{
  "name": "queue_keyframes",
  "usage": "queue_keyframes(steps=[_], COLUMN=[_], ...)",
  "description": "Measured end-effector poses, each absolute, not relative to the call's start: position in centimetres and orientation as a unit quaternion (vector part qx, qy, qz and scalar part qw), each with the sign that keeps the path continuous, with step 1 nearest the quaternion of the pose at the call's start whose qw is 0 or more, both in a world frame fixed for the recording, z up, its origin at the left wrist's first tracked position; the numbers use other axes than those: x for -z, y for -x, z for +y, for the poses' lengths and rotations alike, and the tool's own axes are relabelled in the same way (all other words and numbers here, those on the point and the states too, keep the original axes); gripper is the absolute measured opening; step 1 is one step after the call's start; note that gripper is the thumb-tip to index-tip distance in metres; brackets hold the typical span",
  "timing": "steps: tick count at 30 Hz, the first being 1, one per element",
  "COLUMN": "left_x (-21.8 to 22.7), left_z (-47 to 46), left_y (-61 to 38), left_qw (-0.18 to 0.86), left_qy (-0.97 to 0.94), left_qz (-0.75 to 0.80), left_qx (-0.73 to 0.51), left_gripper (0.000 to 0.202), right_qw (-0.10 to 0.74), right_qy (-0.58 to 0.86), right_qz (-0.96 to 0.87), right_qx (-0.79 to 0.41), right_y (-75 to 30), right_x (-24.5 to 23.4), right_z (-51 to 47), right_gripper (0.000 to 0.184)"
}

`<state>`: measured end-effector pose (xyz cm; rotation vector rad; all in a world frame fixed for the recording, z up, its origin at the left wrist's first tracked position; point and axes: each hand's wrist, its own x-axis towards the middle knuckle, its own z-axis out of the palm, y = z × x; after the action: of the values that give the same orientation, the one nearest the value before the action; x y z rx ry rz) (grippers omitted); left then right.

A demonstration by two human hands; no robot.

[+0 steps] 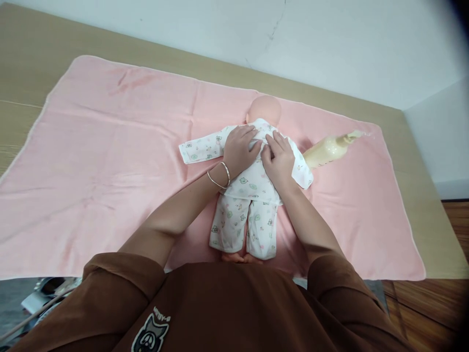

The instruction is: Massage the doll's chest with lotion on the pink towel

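Observation:
A baby doll (264, 110) lies stretched out in the middle of the pink blanket, its bald head away from me and no face showing. It wears a white printed top (252, 183) and matching trousers (229, 222); its feet poke out near my body. My left hand (240, 149), with a bangle (225, 175) at the wrist, rests on the upper left of the top, fingers extended. Opposite it, my right hand (278, 159) touches the upper right of the top with its fingers bent but apart. Neither hand grips anything visible.
A cream pump bottle (326, 150) lies on its side right of the doll, by its sleeve. The pink blanket (120, 146) covers most of the wooden table (91, 36). A white wall (330, 44) stands behind the table.

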<state>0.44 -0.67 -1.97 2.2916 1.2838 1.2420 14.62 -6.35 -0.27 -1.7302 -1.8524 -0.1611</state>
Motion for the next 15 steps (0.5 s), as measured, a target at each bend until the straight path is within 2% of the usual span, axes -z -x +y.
queue_keyframes(steps=[6, 15], left_x=[1.7, 2.1], left_z=[-1.4, -0.3], left_y=[-0.5, -0.3], left_qw=[0.115, 0.147], left_qy=[-0.756, -0.774], left_qz=[0.471, 0.451], left_qx=[-0.440, -0.418], left_gripper=[0.034, 0.051], right_qw=[0.315, 0.241], right_qy=[0.675, 0.663], right_qz=[-0.665, -0.709], right_qx=[0.060, 0.001], right_y=[-14.3, -15.4], right_x=[0.3, 0.1], right_z=[-6.7, -5.6], right_gripper=[0.044, 0.052])
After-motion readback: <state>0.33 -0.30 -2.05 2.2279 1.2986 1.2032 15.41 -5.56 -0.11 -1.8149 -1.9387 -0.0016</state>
